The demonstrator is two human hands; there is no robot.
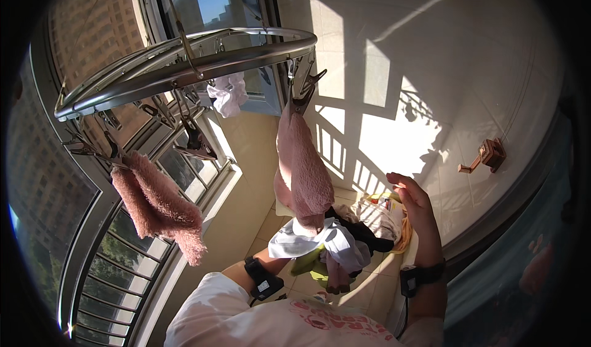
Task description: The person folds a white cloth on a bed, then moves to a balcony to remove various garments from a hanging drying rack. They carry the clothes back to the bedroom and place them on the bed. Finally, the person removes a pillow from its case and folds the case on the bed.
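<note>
A bundle of white, green, dark and mauve clothes [344, 245] lies over the end of my left arm; the cloth hides my left hand. Raised at the right is my right hand [412, 193], fingers loosely bent and nothing in them. Between the hands, a pink towel [304, 162] hangs by a metal clip [302, 102] from an oval metal drying rack [231, 58]. Another fluffy pink cloth [159, 204] is clipped at the rack's left side, and a small white cloth [228, 93] hangs at its far side. More clips dangle from the rack, some holding nothing.
Behind my right hand, a yellow-rimmed basket [404, 236] holds clothes on the tiled floor. A hand crank [487, 155] is fixed to the sunlit tiled wall. Windows with metal railings [115, 273] stand at the left. Teal fabric [503, 273] is at the right edge.
</note>
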